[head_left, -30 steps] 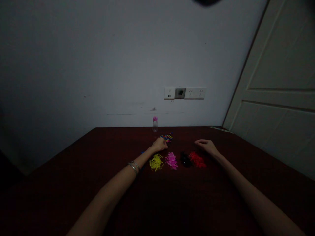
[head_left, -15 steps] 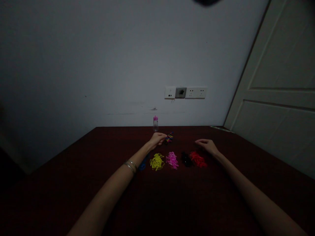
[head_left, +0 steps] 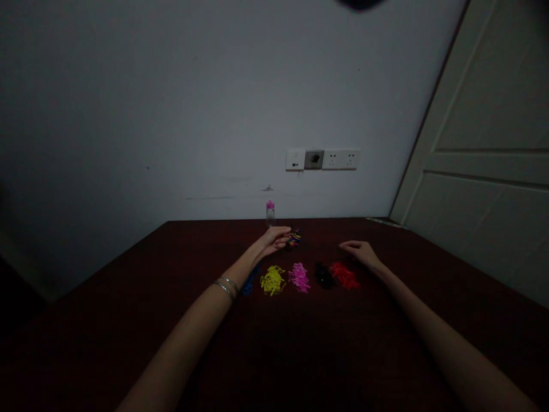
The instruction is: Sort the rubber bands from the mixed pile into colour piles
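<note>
My left hand (head_left: 274,237) reaches to a small pile of mixed-colour rubber bands (head_left: 295,238), its fingertips drawn together at the pile's left edge. Whatever lies between those fingertips is too small to tell. My right hand (head_left: 360,253) rests low over the table, just beyond the red rubber bands (head_left: 345,275). Its thumb and fingers are pressed together, and I cannot make out anything in them. In a row nearer to me lie black bands (head_left: 323,275), pink bands (head_left: 299,277), yellow bands (head_left: 273,280) and blue bands (head_left: 249,283), the blue partly hidden by my left forearm.
A small clear bottle with a pink top (head_left: 270,213) stands behind my left hand, near the wall. Sockets and a switch plate (head_left: 322,159) are on the wall. The dark red table (head_left: 274,343) reaches to a pale door (head_left: 484,171) at the right.
My left hand has turned slightly at the mixed pile, and its lower fingers show more apart from the upper ones. The right hand has hardly moved. The view has shifted a little.
</note>
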A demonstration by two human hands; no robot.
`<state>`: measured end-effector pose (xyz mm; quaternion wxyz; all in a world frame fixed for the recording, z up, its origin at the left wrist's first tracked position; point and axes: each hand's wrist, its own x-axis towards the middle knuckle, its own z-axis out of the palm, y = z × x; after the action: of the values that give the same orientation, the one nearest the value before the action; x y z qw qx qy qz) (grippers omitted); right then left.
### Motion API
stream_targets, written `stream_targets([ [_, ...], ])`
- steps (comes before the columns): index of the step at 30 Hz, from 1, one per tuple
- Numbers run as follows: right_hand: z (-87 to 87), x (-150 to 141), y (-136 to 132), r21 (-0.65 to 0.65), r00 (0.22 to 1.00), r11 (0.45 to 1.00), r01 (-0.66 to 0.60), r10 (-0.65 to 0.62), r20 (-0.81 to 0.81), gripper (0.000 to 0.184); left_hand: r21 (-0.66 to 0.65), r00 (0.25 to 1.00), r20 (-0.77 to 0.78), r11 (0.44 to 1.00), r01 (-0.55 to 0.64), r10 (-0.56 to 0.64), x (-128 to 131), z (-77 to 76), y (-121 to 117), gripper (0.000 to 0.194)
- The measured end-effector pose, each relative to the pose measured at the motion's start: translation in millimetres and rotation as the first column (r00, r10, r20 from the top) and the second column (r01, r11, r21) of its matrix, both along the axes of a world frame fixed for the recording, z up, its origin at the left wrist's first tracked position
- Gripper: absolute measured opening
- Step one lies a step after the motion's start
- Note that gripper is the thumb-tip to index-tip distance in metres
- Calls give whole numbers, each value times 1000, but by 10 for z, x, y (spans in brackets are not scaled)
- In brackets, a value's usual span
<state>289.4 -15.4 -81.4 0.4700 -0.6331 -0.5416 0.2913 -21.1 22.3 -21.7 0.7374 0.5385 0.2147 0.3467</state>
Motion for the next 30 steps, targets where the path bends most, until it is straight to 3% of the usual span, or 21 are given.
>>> stream_targets([
  [5,-2,-23,-16,-13,1000,1000,-4,4,10,28,236,956,-283,972,-3,72,89,-31,-97,19],
  [9,-28,-15,-6,-19,1000,1000,-1,2,27,29,471,850,-477,882,31,225,221,-78,-147,15],
  [12,-55,-2,14,-12,999,1000,-4,4,41,28,568,782,-560,814,123,273,358,-152,-160,11],
  [17,-84,7,22,0,998,1000,-19,19,60,29,636,749,-584,750,183,312,576,-287,-185,15],
  [22,-81,4,-4,11,995,1000,-29,28,97,30,716,721,-573,667,207,391,638,-306,-226,16],
  [26,-91,8,2,10,994,999,-35,34,108,31,745,717,-554,637,200,423,515,-282,-162,22],
  [30,-117,11,20,58,989,996,-63,54,141,27,777,691,-473,628,36,547,193,-296,45,27],
])
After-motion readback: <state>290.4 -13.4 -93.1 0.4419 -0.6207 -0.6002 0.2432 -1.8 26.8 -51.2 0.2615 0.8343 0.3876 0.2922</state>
